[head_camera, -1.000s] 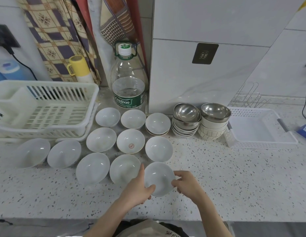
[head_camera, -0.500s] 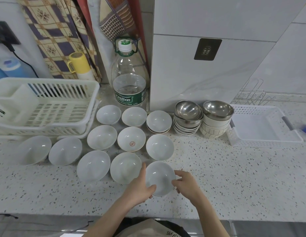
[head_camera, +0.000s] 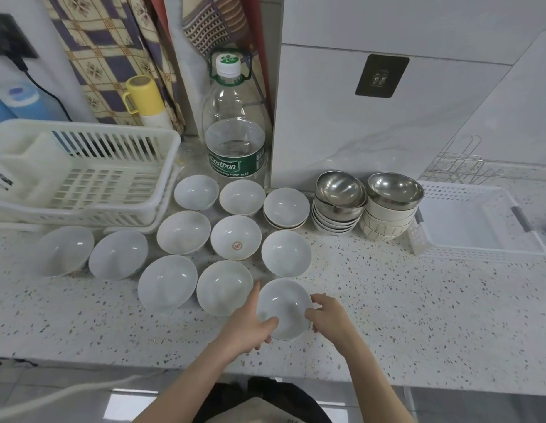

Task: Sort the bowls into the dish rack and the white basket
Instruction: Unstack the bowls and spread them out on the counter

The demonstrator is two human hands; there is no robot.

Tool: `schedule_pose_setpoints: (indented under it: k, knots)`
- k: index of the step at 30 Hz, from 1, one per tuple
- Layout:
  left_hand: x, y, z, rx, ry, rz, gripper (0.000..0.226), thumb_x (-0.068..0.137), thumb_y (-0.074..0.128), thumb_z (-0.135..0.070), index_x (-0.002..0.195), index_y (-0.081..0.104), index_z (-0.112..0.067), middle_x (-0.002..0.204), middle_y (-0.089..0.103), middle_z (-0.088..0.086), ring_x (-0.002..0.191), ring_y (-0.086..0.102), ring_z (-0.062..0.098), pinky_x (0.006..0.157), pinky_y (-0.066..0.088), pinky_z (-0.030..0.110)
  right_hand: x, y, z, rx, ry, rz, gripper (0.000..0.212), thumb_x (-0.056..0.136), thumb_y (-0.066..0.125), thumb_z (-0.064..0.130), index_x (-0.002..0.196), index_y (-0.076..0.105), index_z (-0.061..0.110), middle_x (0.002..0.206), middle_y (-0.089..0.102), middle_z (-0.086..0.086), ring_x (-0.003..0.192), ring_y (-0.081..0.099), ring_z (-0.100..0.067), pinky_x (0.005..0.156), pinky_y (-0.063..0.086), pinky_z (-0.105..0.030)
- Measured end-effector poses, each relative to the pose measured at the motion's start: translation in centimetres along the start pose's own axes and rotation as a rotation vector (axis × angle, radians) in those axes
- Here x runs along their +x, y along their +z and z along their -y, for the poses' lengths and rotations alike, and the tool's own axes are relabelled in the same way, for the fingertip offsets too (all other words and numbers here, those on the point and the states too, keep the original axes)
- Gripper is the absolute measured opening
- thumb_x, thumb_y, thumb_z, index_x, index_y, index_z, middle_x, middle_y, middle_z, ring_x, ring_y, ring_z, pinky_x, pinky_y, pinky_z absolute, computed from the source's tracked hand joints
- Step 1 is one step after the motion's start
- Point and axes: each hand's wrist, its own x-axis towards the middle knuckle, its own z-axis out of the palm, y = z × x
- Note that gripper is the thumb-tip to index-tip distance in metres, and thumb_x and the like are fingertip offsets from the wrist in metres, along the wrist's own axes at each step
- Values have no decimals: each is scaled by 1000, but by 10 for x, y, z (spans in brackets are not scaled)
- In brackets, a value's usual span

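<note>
A white bowl (head_camera: 285, 306) sits near the counter's front. My left hand (head_camera: 250, 328) grips its left rim, thumb inside. My right hand (head_camera: 329, 319) holds its right rim. Several more white bowls (head_camera: 183, 232) stand in rows behind and to the left. Two stacks topped by steel bowls (head_camera: 340, 189) stand at the back right. The cream dish rack (head_camera: 82, 172) is at the far left. The white basket (head_camera: 479, 221) stands at the far right with nothing in it.
A large water bottle (head_camera: 235, 141) stands behind the bowls against the wall. A yellow-capped flask (head_camera: 145, 99) is behind the rack. A wire rack (head_camera: 457, 169) lies behind the basket. Bare speckled counter (head_camera: 418, 300) stretches to the right of my hands.
Both hands stay on the same bowl at the counter's front; the view has shifted slightly, nothing else has moved.
</note>
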Motion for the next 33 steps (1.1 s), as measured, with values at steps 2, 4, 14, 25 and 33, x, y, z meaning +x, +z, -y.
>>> schedule_pose_setpoints:
  k: [2,4,14,25,33]
  knots:
    - [-3,-1,1,-20,2,7,90,87,56,-37,151,-6,-48,98,69,-3,58,65,7,42,43,18,-1,5,-2,14,21,-42,38,87,51,11,122,62,16,98,65,0,63,58,-14,57,47,-25]
    - [-6,-2,3,-42,2,23,89,88,56,-38,151,-6,-50,94,70,-3,55,63,6,45,45,19,-5,10,-2,33,54,-89,38,89,50,13,125,59,16,94,65,-1,62,58,-14,56,46,-25]
    - [-15,-28,13,-162,108,-41,64,93,52,-30,148,23,-43,90,75,0,40,52,-1,39,37,16,-27,10,3,99,78,-263,36,95,52,25,129,57,16,96,68,2,61,56,-13,52,41,-22]
    - [51,-66,-44,-199,162,-271,41,98,51,-33,137,47,-19,84,73,0,49,53,3,47,38,22,-12,-53,48,286,-50,-474,25,96,51,19,118,61,16,92,72,6,62,51,-16,56,42,-25]
    - [120,-82,-100,-58,148,-362,58,96,52,-38,147,34,-18,132,61,12,114,62,33,99,48,43,19,-86,80,341,-147,-521,14,94,53,22,105,62,20,89,73,4,65,51,-12,61,44,-27]
